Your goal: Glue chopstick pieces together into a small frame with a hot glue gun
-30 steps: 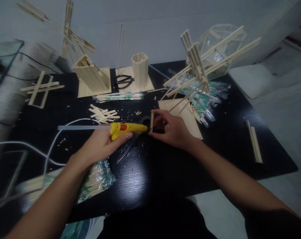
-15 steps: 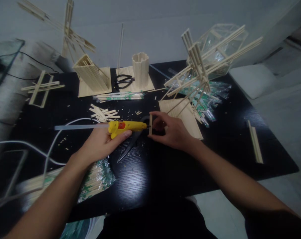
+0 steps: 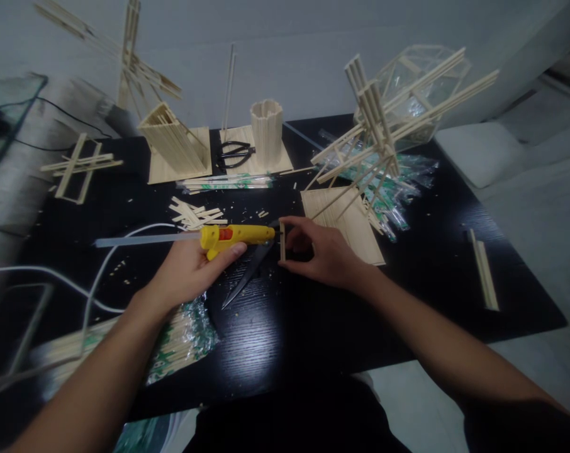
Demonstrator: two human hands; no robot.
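Note:
My left hand (image 3: 188, 267) is wrapped round a yellow hot glue gun (image 3: 238, 235), its fingers partly hidden behind the grip. A long translucent glue stick (image 3: 146, 240) sticks out of the gun's back end. Between thumb and forefinger, my right hand (image 3: 325, 251) pinches a short wooden stick piece (image 3: 282, 242) by its two ends, held upright in the picture. The gun's nozzle points at this piece, at or very close to its side. Below the gun, a dark pointed tool (image 3: 247, 277) lies on the table, partly covered.
On the black table (image 3: 313, 327) stand a windmill-like stick model (image 3: 384, 145), a stick cylinder (image 3: 267, 135) and a slanted stick box (image 3: 172, 141). Cut sticks (image 3: 195, 215) lie in a pile. Packed sticks (image 3: 185, 340) and a white cable (image 3: 91, 286) lie at left.
Both hands have shifted slightly left, the glue gun and the pinched wooden piece moving with them. The right hand is also a little lower. The models on the table stay put.

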